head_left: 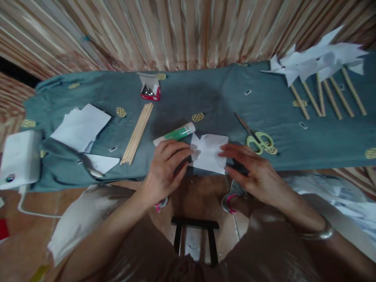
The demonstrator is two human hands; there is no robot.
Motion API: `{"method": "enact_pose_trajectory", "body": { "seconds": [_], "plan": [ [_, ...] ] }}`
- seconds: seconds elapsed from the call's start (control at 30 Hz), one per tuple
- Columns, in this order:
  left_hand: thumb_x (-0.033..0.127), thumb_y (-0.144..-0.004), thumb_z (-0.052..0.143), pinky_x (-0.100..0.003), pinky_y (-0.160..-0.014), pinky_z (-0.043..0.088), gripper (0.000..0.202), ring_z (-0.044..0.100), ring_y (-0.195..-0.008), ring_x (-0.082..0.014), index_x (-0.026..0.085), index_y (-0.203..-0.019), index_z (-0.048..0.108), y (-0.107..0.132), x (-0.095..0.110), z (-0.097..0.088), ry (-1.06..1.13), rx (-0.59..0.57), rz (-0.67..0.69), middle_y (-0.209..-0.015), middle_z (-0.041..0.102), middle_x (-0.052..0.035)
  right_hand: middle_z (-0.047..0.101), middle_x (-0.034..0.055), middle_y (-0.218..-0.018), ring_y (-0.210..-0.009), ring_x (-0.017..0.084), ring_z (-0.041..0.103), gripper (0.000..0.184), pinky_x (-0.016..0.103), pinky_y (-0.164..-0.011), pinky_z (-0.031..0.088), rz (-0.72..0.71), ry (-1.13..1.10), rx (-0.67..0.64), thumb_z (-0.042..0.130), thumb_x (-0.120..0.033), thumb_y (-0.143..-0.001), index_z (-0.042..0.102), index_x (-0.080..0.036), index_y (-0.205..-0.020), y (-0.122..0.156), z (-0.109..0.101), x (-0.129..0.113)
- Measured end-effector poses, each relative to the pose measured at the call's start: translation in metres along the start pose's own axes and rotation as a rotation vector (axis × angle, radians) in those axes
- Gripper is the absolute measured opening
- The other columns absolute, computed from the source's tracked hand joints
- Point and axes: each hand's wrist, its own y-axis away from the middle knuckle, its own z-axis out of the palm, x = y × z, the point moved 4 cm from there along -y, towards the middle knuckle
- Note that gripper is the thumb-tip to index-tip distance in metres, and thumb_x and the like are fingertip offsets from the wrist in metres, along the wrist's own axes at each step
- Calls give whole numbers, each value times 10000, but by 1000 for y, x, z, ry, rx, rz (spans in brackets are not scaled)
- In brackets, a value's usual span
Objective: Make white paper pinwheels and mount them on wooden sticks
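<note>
A white paper square [209, 153], cut and partly folded, lies on the teal cloth [205, 94] at its near edge. My left hand [166, 168] rests on the paper's left side, its fingers curled and pressing a flap. My right hand [252, 168] lies flat with fingers stretched out, the tips touching the paper's right edge. A green and white glue stick [175, 134] lies just behind my left hand. Yellow-green scissors [256, 138] lie to the right of the paper.
Several finished white paper pinwheels [319, 62] on wooden sticks lie at the far right. A bundle of wooden sticks [137, 132], a small red box of pins [150, 91], loose white sheets [80, 127] and a white box [19, 158] lie to the left.
</note>
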Motion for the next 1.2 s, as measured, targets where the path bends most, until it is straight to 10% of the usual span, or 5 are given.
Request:
{"method": "enact_pose_trajectory", "body": {
  "seconds": [0.33, 0.7, 1.2],
  "plan": [
    [131, -933, 502, -350, -843, 481, 285, 574, -1110, -223, 113, -1211, 563, 14, 31, 30, -97, -226, 218, -1217, 668, -109, 613, 74, -1277, -1221, 241, 559, 256, 468, -1031, 467, 45, -72, -43, 548, -140, -866, 629, -252, -1081, -3, 7, 6],
    [116, -930, 490, -372, -868, 520, 240, 586, -1024, -202, 176, -1115, 630, -5, -10, 18, -48, -100, 61, -1175, 670, -82, 638, 65, -1243, -1164, 237, 601, 285, 431, -982, 510, 68, -74, -32, 520, -112, -851, 638, -251, -1069, -4, 4, 4],
    [237, -925, 559, -354, -759, 470, 195, 616, -856, -182, 179, -1075, 671, -23, 12, 45, 151, -183, -61, -951, 730, -60, 661, 75, -1191, -1130, 246, 616, 233, 436, -970, 509, 77, -30, 71, 515, -145, -870, 651, -237, -1034, 0, -5, 6]
  ]
}}
